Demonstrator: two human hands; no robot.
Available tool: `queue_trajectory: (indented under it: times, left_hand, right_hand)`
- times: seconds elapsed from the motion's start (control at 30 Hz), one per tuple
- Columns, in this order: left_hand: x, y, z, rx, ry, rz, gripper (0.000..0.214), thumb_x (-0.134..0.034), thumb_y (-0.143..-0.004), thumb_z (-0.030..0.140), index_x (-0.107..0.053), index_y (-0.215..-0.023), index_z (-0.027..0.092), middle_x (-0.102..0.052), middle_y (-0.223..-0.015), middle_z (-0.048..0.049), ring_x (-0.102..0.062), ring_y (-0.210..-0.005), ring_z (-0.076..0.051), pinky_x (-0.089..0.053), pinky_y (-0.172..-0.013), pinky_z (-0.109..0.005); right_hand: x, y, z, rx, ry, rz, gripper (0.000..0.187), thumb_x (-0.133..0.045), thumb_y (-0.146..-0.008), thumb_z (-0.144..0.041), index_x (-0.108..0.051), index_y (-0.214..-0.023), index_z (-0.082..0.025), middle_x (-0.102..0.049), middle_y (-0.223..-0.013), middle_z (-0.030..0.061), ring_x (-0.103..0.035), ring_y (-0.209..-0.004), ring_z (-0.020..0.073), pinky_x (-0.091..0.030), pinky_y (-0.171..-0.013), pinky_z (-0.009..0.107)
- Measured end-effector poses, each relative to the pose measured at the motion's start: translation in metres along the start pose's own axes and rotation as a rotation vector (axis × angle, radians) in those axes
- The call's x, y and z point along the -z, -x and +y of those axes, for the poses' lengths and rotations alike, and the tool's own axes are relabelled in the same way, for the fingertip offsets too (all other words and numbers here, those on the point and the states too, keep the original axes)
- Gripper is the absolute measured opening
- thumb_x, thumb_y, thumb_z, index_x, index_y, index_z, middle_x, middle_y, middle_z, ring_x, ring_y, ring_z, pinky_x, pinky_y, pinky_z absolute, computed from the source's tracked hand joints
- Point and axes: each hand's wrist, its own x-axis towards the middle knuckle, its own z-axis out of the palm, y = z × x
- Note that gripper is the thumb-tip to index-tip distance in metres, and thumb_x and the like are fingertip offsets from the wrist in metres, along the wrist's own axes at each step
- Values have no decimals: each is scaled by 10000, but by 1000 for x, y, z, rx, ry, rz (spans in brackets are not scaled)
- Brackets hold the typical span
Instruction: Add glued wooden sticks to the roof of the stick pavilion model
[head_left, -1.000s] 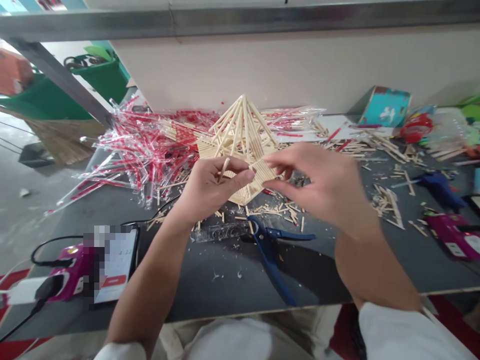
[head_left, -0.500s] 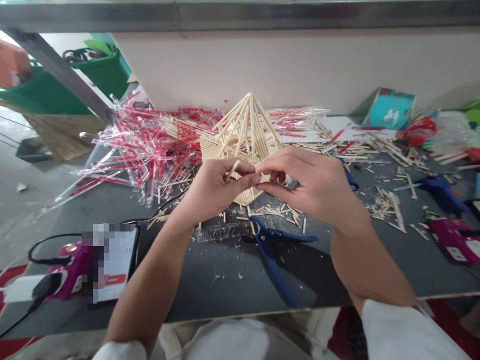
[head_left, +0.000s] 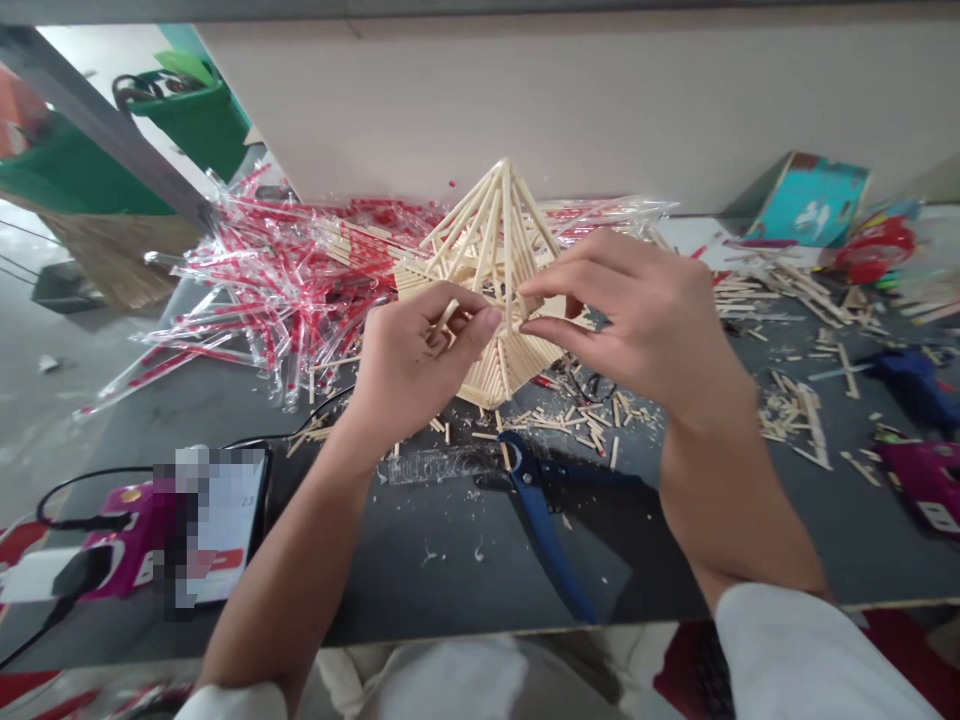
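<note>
Dark grey tabletop (head_left: pixel 420 580) carries everything, littered with shavings and glue strings. Largest item is the pale wooden stick frame (head_left: pixel 487 240), held up between the hands (head_left: pixel 525 330), tilted, with its lower tip over the tabletop; contact with the surface can't be confirmed. Thin sticks run as ribs to a peak above the hands, with flat panels of tight parallel sticks below. Left hand (head_left: pixel 420 365) is closed, fingers curled on the frame's near side around a short stick (head_left: pixel 448 318), partly hidden. Right hand (head_left: pixel 637 325) is closed to a pinch, thumb and forefinger on a rib and panel edge. Behind the hands sits a big heap of clear plastic sleeves (head_left: pixel 277 290) with red strips. Nearer the body, below the hands, lie blue-handled shears (head_left: pixel 536 510) and a clear ruler (head_left: pixel 439 467), open side by side. Loose cut sticks (head_left: pixel 795 425) are scattered right of the right hand, near a blue glue gun (head_left: pixel 900 385). Left of the left hand: a blurred phone (head_left: pixel 225 530) beside a magenta device (head_left: pixel 124 545), with cables.
</note>
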Motion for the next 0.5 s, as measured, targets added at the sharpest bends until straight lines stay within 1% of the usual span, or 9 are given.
queue_trajectory:
  times: [0.07,0.2,0.27,0.37,0.43,0.5]
  left_hand:
    - [0,-1,-1,0,-6,2,134,-717,-908,339,-742,-893,208,-692,-716,0,-576,-557,-100,-449,-511,-248]
    - [-1,0,-1,-9,-24,4,142,-704,-923,336,-742,-897,202,-682,-692,1,-574,-559,-99,-419,-509,-244]
    - [-2,0,-1,-28,-48,13,144,-694,-933,333,-744,-910,200,-676,-694,1,-565,-565,-97,-402,-513,-243]
    - [-4,2,-3,-84,-98,42,128,-677,-945,308,-745,-953,200,-657,-694,8,-502,-545,-82,-369,-509,-238]
    - [-5,2,-4,-122,-130,53,114,-669,-949,278,-741,-994,203,-638,-693,17,-441,-526,-71,-361,-516,-236]
    - [-7,3,-5,-153,-152,59,114,-666,-953,260,-730,-1029,206,-621,-691,27,-414,-523,-65,-372,-536,-235]
  right_hand:
    - [-1,0,0,7,1,3,206,-652,-993,-317,-687,-1192,-275,-704,-1151,43,-671,-1137,253,-560,-948,425]
    - [-3,1,-1,-2,25,-2,230,-648,-998,-326,-700,-1210,-254,-699,-1162,45,-687,-1078,226,-563,-897,373]
    - [-4,2,-1,-26,38,-4,240,-623,-1010,-342,-704,-1229,-283,-696,-1169,35,-689,-1063,217,-567,-883,363]
    - [-8,3,0,-14,53,28,248,-593,-1024,-351,-704,-1241,-306,-699,-1157,30,-692,-1023,200,-571,-858,348]
    - [-10,4,1,20,58,71,248,-586,-1027,-347,-710,-1235,-291,-706,-1132,40,-694,-981,190,-571,-831,333]
    - [-10,4,1,42,63,96,248,-583,-1028,-344,-711,-1233,-284,-711,-1110,43,-693,-952,184,-573,-809,322]
